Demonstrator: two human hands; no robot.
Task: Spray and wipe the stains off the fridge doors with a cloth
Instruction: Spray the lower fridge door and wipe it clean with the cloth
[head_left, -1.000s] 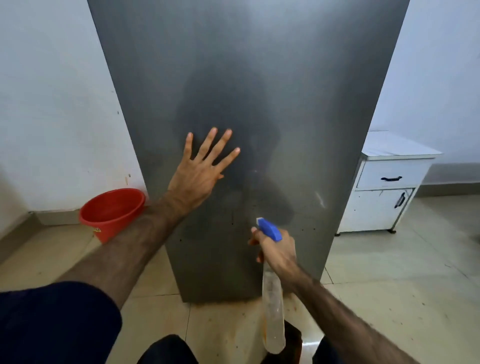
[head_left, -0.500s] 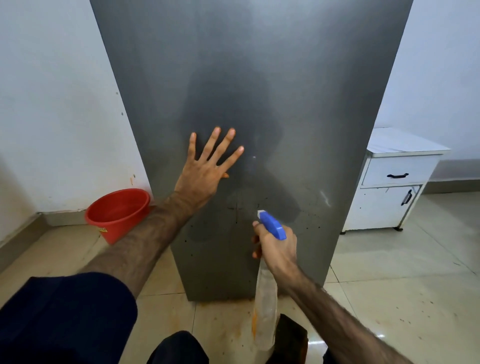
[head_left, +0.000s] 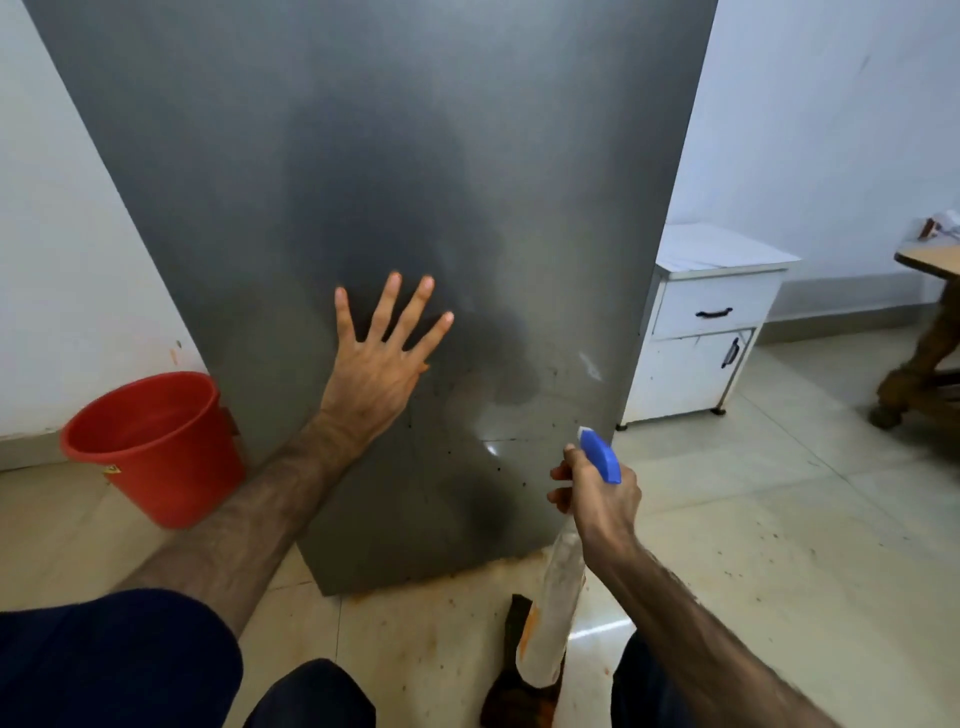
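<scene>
The grey metal fridge door (head_left: 395, 156) fills the middle of the view, with small dark specks and a pale smear near its lower right. My left hand (head_left: 379, 364) lies flat on the door with fingers spread, holding nothing. My right hand (head_left: 597, 499) grips a clear spray bottle (head_left: 556, 603) with a blue trigger head, its nozzle pointing at the door's lower right. The bottle is smeared with orange. A dark cloth (head_left: 511, 675) lies on the floor below the bottle, partly hidden by it.
A red bucket (head_left: 150, 447) stands on the floor left of the fridge. A white cabinet (head_left: 701, 332) with a drawer sits to the right, and a wooden table (head_left: 930, 322) beyond it. Orange stains mark the tiled floor (head_left: 753, 519) at the fridge's foot.
The view has shifted, so the fridge now sits further left. My right hand with the bottle has moved right, toward the door's lower right edge. My left hand stays flat on the door.
</scene>
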